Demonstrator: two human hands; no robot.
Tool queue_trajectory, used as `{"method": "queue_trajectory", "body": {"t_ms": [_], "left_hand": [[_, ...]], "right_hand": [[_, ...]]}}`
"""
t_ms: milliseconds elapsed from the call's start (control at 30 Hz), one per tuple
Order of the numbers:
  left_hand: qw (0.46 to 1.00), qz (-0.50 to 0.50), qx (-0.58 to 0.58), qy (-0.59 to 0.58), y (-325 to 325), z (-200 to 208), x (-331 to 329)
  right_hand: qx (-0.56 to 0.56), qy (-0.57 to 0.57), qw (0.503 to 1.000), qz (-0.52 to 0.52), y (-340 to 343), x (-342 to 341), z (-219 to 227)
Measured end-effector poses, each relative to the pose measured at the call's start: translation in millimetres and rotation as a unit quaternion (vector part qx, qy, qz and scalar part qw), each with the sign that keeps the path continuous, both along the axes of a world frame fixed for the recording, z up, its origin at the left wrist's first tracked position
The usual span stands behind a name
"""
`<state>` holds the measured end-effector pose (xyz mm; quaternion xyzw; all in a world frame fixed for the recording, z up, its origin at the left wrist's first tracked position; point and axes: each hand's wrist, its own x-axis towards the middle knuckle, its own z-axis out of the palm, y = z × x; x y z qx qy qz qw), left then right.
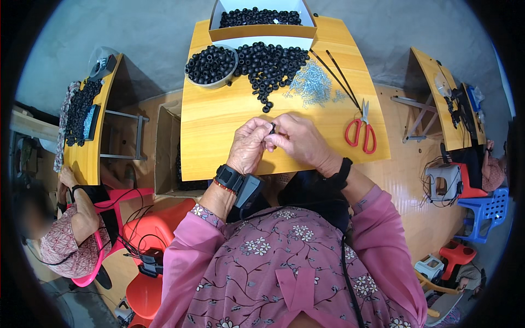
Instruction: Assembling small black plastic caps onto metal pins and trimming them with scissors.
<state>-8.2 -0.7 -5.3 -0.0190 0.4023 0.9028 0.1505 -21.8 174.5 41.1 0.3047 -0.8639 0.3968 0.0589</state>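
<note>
My left hand (247, 146) and my right hand (302, 141) meet over the near part of the yellow wooden table (219, 117). Between their pinched fingertips is a small black piece (272, 129); its exact kind is mostly hidden by the fingers. Just beyond lies a heap of black round parts with holes (270, 63), like thick beads, trailing toward my hands. To its right is a pile of small pale-blue, shiny pieces (310, 83), too small to name. Red-handled scissors (361, 131) lie right of my right hand, near two thin black rods (340, 74).
A round clear tub (234, 74) full of black parts stands at the table's left. A box (262, 34) with more sits at the far edge. A cardboard carton (165, 142) and red chair (158, 218) are left. A co-worker (76, 235) sits at another table (106, 109).
</note>
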Motion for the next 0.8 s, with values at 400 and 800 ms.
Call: {"method": "queue_trajectory", "body": {"t_ms": [400,800], "left_hand": [[0.997,-0.071,-0.029,0.002,-9.0,-3.5,-5.3],[0.992,-0.105,-0.054,-0.04,-9.2,5.3,-5.6]], "right_hand": [[0.077,0.089,0.992,0.04,0.4,-6.4,9.3],[0.044,0.081,0.996,0.023,14.4,-10.1,-8.6]]}}
